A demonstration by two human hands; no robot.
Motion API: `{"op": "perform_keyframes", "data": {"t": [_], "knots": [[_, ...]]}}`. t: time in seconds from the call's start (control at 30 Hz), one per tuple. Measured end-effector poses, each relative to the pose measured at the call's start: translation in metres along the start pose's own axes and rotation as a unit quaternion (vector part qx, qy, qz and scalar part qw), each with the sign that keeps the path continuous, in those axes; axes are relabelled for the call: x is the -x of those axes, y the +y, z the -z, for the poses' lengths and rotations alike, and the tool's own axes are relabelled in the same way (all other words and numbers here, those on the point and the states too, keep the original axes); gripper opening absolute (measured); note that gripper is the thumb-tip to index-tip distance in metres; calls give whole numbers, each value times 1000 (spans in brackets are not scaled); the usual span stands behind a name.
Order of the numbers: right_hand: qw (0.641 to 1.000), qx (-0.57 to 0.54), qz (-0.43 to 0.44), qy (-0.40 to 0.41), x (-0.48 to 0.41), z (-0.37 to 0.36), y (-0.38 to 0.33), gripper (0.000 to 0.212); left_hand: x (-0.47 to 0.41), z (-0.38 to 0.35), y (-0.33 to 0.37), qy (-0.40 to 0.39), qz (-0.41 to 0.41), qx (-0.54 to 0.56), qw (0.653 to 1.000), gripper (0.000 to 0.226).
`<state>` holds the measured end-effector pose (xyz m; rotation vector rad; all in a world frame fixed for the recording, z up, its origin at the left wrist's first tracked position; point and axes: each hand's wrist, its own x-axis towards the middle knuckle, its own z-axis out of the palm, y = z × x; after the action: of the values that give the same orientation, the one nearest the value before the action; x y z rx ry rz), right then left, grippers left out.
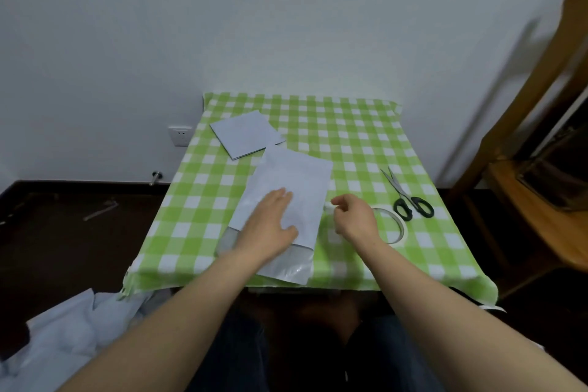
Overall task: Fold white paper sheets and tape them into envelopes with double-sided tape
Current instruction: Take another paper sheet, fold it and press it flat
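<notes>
A folded white paper sheet [296, 175] lies lengthwise in the middle of the table, its near end showing a shinier lower layer. My left hand [270, 223] presses flat on it, fingers spread. My right hand [353, 215] hovers just right of the sheet's edge, thumb and forefinger pinched on what looks like a thin strip of tape; this is hard to make out. The roll of double-sided tape [394, 226] lies right beside that hand, partly hidden by it. A finished folded envelope [245, 134] rests at the far left of the table.
Black-handled scissors [407, 197] lie to the right of the tape roll. The small table wears a green and white checked cloth [366, 143]. A wooden chair [541, 169] stands at the right. Crumpled white material [73, 328] lies on the dark floor at lower left.
</notes>
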<state>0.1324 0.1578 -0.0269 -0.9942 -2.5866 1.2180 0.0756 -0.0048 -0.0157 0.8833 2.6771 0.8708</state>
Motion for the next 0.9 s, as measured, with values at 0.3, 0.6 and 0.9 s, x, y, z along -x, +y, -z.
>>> {"op": "perform_keyframes", "data": {"t": [0.3, 0.6, 0.9], "knots": [[932, 264, 193, -158, 0, -6, 1, 45, -2, -35, -4, -157, -75, -255, 951, 51], [947, 189, 226, -126, -30, -11, -8, 56, -31, -20, -6, -20, -48, -207, 977, 49], [936, 279, 213, -25, -68, -18, -2, 35, -55, -19, -27, -18, -22, -259, 965, 67]]}}
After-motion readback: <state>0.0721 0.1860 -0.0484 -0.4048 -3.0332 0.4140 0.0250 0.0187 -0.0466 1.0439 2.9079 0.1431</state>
